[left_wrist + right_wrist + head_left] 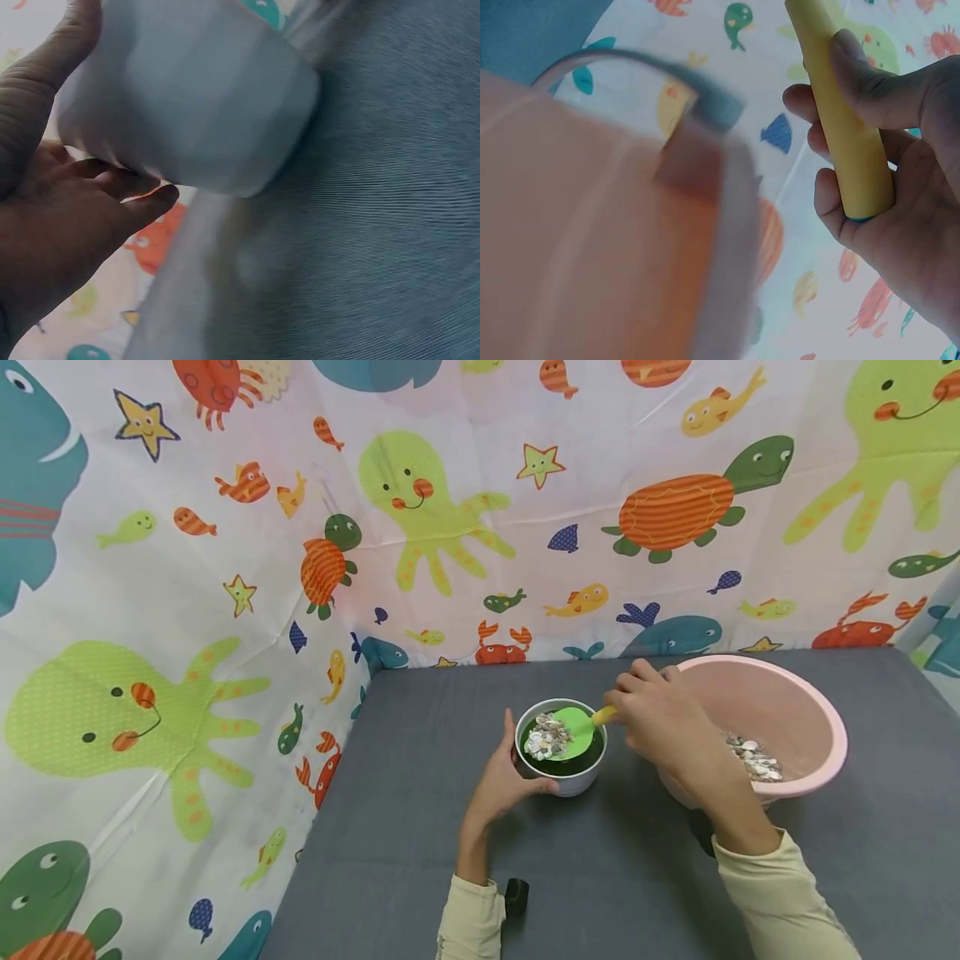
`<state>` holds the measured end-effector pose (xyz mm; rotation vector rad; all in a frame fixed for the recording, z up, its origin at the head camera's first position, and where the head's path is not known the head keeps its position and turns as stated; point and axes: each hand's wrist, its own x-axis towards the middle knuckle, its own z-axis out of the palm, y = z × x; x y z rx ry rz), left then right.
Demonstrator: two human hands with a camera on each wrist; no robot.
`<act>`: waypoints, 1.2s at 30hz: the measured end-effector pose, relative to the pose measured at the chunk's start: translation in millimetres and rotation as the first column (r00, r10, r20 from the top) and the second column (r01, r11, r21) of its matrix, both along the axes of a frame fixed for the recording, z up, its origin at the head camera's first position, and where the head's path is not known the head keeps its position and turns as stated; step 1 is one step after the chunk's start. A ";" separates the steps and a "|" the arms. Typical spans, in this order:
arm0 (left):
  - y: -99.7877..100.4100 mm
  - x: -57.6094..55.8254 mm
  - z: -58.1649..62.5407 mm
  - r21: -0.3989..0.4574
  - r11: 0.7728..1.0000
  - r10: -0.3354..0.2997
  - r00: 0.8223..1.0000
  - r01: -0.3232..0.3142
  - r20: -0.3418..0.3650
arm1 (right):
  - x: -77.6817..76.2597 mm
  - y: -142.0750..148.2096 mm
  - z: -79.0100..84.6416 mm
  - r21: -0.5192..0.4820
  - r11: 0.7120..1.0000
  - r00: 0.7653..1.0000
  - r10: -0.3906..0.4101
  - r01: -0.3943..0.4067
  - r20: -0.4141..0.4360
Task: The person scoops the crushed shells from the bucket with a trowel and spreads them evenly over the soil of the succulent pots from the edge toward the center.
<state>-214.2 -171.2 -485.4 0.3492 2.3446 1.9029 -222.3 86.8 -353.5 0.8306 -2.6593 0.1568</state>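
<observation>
A round white pot (573,787) with a dark green inside stands on the grey cloth. My left hand (501,785) holds it from the left, thumb at the near side and fingers along the far side; the left wrist view shows the pot's ribbed wall (202,97) between them. In my right hand (663,718) is a toy shovel with a green blade (577,732) and a yellow handle (844,120), which the fingers wrap round. The blade is over the pot's mouth. Small whitish shells (547,737) lie at its left end; whether they rest on the blade or inside the pot I cannot tell.
A pink basin (832,752) stands to the right, beneath and beside my right forearm, with more shells (753,758) in its bottom. Grey cloth (390,843) covers the table. A sea-animal printed curtain (465,460) borders the back and left.
</observation>
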 end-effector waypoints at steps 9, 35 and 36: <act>7.3 -2.4 -7.8 -0.068 0.995 0.075 0.997 -0.076 -0.016 | 5.3 -26.3 3.0 0.090 0.996 0.990 0.002 0.011 -0.142; 8.6 -3.1 -12.5 -0.116 0.980 0.150 0.984 -0.161 -0.098 | 4.7 -54.0 2.6 0.059 0.998 0.964 0.000 0.016 -0.267; 8.1 -3.0 -12.6 -0.116 0.980 0.148 0.984 -0.159 -0.102 | 5.0 -54.6 2.9 0.062 0.998 0.962 -0.001 0.018 -0.272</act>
